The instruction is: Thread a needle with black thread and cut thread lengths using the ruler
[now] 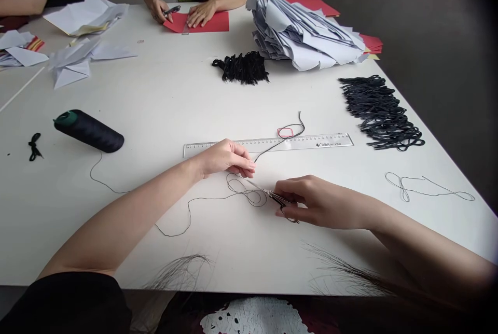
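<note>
From here I see the left hand (223, 158) with its fingers (246, 166) pressed together just above a loose black thread (210, 198), though I can't make out whether they pinch anything. The right hand (315, 202) has its fingers (290, 187) pinching a small dark metal tool (280, 201), half hidden behind them (it could be snips, but I can't tell from this view). A thin pale line runs between the two hands, too fine to name. The thread lies in loops on the white worktop (155, 100), just below a clear ruler (311, 142). Farther off sit a black spool (88, 130), two heaps of black cord (379, 112) and a tall stack of white paper (303, 30). Across the worktop, a co-worker's hands (200, 15) rest on red paper (213, 23). Blurred strands of hair (179, 272) cross the bottom of my view, and a dark wall (408, 23) fills the upper right.
</note>
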A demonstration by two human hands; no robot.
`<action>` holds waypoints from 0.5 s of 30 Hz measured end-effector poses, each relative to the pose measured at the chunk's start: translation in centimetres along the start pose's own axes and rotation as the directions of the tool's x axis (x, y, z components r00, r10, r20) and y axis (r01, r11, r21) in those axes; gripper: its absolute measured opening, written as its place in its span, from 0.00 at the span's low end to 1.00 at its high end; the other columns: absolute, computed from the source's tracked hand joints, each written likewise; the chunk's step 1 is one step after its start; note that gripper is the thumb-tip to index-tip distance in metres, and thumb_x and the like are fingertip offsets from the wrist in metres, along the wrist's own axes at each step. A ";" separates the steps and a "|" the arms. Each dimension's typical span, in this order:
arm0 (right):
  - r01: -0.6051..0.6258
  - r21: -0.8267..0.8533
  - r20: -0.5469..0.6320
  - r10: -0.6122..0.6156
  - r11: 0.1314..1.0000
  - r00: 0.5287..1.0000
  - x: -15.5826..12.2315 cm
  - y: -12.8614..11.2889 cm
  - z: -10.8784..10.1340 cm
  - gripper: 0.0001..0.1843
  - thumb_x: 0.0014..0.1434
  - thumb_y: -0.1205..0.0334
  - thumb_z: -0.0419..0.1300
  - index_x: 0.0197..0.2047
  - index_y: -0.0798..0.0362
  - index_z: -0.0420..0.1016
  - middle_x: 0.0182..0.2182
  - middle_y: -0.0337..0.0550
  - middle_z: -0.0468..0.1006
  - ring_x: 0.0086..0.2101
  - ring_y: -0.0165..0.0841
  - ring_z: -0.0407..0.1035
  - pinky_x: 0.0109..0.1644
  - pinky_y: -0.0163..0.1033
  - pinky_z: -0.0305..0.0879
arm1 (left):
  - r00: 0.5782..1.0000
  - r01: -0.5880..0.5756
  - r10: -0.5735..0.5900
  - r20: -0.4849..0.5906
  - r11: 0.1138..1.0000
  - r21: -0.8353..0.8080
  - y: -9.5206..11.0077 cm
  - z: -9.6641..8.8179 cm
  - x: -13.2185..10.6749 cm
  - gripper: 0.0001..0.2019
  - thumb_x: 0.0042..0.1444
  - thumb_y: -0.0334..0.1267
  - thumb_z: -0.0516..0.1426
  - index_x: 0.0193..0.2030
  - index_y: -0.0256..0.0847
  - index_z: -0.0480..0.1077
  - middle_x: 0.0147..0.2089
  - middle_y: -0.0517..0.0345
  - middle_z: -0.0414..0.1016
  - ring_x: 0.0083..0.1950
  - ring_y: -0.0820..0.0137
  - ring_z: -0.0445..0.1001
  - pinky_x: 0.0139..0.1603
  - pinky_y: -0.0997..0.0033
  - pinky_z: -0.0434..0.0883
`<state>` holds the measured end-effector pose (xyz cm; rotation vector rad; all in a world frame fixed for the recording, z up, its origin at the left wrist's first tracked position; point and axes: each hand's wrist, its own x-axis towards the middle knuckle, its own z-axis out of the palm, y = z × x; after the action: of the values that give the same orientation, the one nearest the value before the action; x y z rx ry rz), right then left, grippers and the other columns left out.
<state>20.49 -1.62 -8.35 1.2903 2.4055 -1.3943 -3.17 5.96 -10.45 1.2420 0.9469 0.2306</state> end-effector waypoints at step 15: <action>-0.343 -0.452 -0.487 0.094 0.823 0.868 -3.6 2.6 1.2 0.10 0.66 0.58 0.54 0.45 0.51 0.73 0.39 0.46 0.76 0.25 0.33 0.71 0.24 0.36 0.59 | 0.990 -0.079 0.086 -0.112 0.995 0.065 0.5 0.1 -0.5 0.14 0.47 0.47 0.69 0.29 0.37 0.79 0.32 0.52 0.82 0.32 0.74 0.78 0.36 0.76 0.73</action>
<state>24.23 -4.16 -9.18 1.7808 2.5057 -0.3313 -3.26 5.72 -9.75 1.3360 1.0083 0.3440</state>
